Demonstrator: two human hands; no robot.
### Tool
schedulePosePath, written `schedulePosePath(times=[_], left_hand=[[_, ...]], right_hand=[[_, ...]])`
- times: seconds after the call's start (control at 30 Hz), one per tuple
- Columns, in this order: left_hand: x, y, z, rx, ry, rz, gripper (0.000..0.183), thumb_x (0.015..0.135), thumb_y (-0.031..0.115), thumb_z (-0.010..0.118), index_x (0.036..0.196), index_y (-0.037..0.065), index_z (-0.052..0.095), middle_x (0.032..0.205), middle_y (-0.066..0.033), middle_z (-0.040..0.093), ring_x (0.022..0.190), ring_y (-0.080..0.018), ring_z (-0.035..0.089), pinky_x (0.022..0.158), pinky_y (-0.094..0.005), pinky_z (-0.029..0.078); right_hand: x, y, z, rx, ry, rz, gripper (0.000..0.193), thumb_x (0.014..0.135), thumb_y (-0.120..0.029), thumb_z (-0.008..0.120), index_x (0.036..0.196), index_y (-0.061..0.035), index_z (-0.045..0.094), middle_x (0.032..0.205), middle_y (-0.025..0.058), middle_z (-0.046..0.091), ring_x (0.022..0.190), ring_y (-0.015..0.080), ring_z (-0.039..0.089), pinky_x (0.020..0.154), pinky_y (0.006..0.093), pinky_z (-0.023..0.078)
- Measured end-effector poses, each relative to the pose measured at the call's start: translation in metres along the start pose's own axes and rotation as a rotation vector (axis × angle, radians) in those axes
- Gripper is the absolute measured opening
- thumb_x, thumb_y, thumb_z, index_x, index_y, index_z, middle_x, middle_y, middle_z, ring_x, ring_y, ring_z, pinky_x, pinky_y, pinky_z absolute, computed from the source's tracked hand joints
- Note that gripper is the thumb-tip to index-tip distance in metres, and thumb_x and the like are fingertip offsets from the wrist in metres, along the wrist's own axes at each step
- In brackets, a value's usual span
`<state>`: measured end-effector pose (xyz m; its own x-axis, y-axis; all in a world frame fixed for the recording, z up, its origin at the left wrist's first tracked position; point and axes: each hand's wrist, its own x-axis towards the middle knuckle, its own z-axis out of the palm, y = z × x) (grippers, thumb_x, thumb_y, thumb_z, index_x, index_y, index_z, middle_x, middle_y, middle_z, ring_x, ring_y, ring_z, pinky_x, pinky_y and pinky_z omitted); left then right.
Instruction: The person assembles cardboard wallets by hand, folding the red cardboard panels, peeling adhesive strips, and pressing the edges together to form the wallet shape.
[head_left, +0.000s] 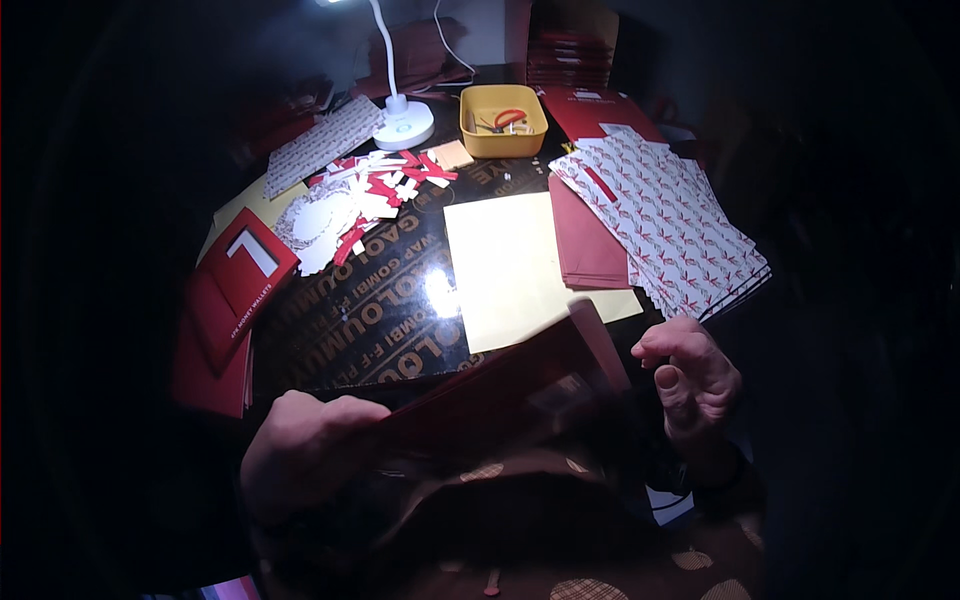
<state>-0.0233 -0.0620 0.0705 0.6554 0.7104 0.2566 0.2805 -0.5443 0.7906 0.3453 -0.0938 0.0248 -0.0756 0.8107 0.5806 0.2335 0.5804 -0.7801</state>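
My left hand (305, 445) grips the near left edge of a dark red paper envelope (500, 385) that I hold tilted over the table's front edge. My right hand (690, 375) hovers at the envelope's right end with curled fingers, close to its upper corner; whether it touches the paper is unclear. A pale yellow sheet (525, 265) lies flat on the dark printed table just beyond the envelope.
A stack of patterned white-and-red sheets (665, 215) and dark red paper (585, 240) lie at the right. Red and white paper scraps (365, 195), a white desk lamp (402, 120), a yellow tray with scissors (502, 120) and red wallet packs (240, 285) sit behind and left.
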Motion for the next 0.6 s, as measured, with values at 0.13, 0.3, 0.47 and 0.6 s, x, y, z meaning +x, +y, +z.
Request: schedulePosePath(times=[0.13, 0.3, 0.47, 0.6], left_hand=[[-0.013, 0.011, 0.0, 0.023, 0.067, -0.192, 0.019, 0.092, -0.002, 0.07, 0.11, -0.004, 0.068, 0.09, -0.0127, 0.075, 0.076, -0.0204, 0.076, 0.065, -0.0273, 0.059], [-0.003, -0.024, 0.011, -0.203, 0.104, -0.166, 0.02, 0.091, -0.004, 0.07, 0.11, -0.003, 0.069, 0.093, -0.0119, 0.076, 0.081, -0.0193, 0.076, 0.069, -0.0252, 0.059], [-0.019, 0.027, -0.013, -0.021, -0.095, -0.13, 0.03, 0.085, -0.006, 0.071, 0.115, -0.004, 0.069, 0.097, -0.0117, 0.075, 0.082, -0.0191, 0.075, 0.069, -0.0241, 0.058], [-0.019, 0.016, -0.03, 0.225, 0.215, 0.023, 0.021, 0.085, 0.01, 0.075, 0.103, -0.001, 0.075, 0.08, -0.0093, 0.075, 0.067, -0.0172, 0.073, 0.058, -0.0253, 0.055]], right_hand=[[0.009, -0.003, 0.015, -0.02, -0.039, -0.04, 0.014, 0.095, -0.001, 0.065, 0.109, 0.0019, 0.063, 0.101, 0.0128, 0.064, 0.094, 0.0189, 0.064, 0.085, 0.0311, 0.052], [0.014, 0.001, 0.021, -0.15, -0.071, -0.083, 0.019, 0.092, 0.0, 0.068, 0.111, 0.0002, 0.064, 0.102, 0.0119, 0.064, 0.092, 0.0205, 0.067, 0.082, 0.0315, 0.055], [0.03, -0.019, 0.019, -0.127, -0.163, -0.178, 0.031, 0.098, -0.019, 0.068, 0.121, 0.0005, 0.059, 0.109, 0.0152, 0.062, 0.096, 0.0214, 0.063, 0.085, 0.0331, 0.053], [0.028, -0.007, 0.003, -0.101, -0.001, -0.272, 0.047, 0.103, -0.044, 0.058, 0.12, -0.0002, 0.056, 0.109, 0.0146, 0.06, 0.092, 0.0199, 0.057, 0.08, 0.0332, 0.049]])
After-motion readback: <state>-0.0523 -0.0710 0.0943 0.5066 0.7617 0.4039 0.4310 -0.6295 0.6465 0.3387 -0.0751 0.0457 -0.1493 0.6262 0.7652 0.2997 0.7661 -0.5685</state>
